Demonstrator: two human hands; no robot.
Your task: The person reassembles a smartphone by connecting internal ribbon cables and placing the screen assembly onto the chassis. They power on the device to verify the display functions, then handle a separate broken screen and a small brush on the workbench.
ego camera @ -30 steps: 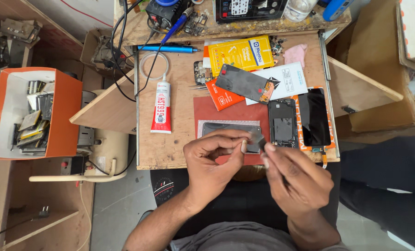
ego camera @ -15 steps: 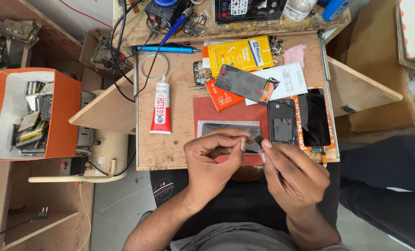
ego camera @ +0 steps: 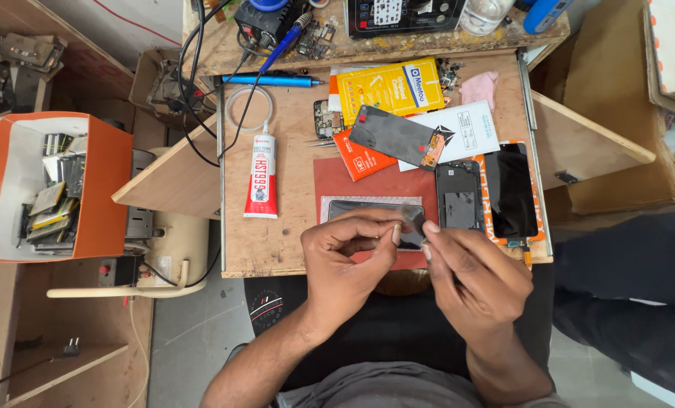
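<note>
both hands pinch a small dark piece over the workbench
left hand (ego camera: 352, 253) and right hand (ego camera: 470, 276) fingertips clamp the small dark piece (ego camera: 411, 217) above the red mat (ego camera: 337, 177).

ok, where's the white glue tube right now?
In the head view the white glue tube lies on the left part of the wooden board, nozzle pointing away, left of the red mat and below the blue pen.

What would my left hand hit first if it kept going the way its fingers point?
Probably the right hand: the left hand points rightward at it, fingertips nearly meeting over a small clear piece. Depth is unclear.
</note>
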